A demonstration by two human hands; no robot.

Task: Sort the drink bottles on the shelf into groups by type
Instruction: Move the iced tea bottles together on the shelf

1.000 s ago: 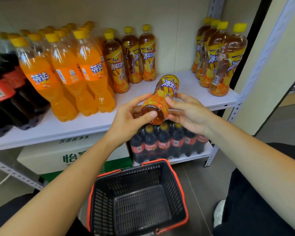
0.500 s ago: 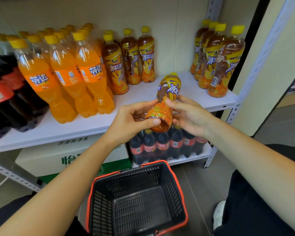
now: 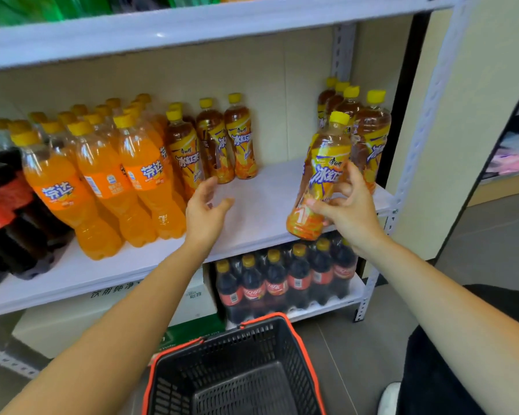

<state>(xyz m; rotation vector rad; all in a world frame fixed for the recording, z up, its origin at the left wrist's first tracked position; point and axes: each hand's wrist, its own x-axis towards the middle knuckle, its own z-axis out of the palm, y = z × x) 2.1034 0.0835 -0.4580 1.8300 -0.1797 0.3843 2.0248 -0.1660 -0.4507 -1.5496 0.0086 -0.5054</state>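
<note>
One iced tea bottle (image 3: 324,172) is being held tilted in the curled grip of the right hand (image 3: 348,214) over the shelf (image 3: 258,205) edge, while the left hand (image 3: 206,211) is being kept open and empty. Standing it beside the right-end tea bottles (image 3: 372,136) seems next.

A yellow-capped tea bottle (image 3: 321,175), brown with a yellow label, sat nearly upright in the right hand (image 3: 349,211) over the shelf (image 3: 261,205) front, just before four matching teas (image 3: 370,136) at the right end. The other teas (image 3: 213,145) stood mid-shelf beside orange sodas (image 3: 102,187); dark colas (image 3: 3,211) stood leftmost.
</note>
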